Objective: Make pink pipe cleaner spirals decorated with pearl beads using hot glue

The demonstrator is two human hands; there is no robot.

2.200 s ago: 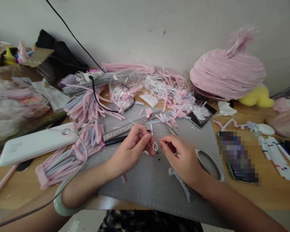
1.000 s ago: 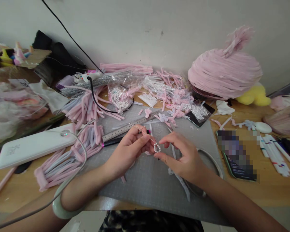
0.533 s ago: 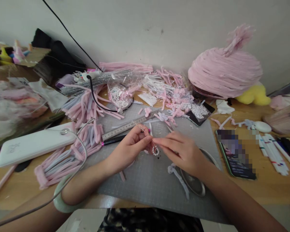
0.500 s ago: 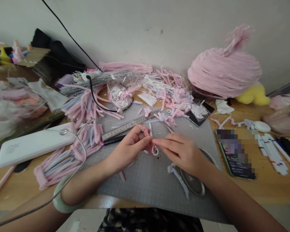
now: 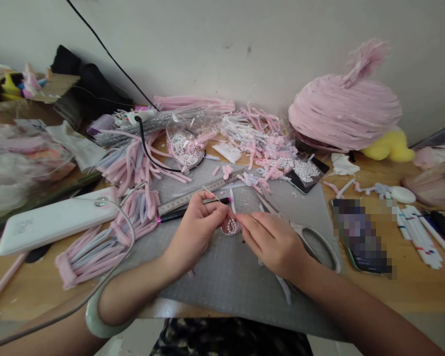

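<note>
Between my hands hangs a small loop of white pearl beads (image 5: 231, 227), close under the fingertips. My left hand (image 5: 200, 220) is closed in a pinch at the top of the loop, and a thin straight wire or thread (image 5: 212, 193) sticks out past its fingers to the upper left. My right hand (image 5: 276, 241) is pinched at the other side, its fingertips almost touching the left ones; what lies between them is too small to make out. A pair of scissors (image 5: 332, 257) lies partly hidden beneath my right hand on the grey cutting mat (image 5: 222, 282).
Behind the hands lie a steel ruler (image 5: 183, 199), a black pen (image 5: 174, 214) and bags of pearl beads (image 5: 185, 151). Pink fuzzy stems (image 5: 129, 168) and a white power bank (image 5: 59, 217) are left. A phone (image 5: 359, 237) and white markers (image 5: 422, 237) are right.
The bead loop has shifted slightly up and left. My right hand has turned and moved a little, showing more of the scissor handle. Both hands stay pinched together.
</note>
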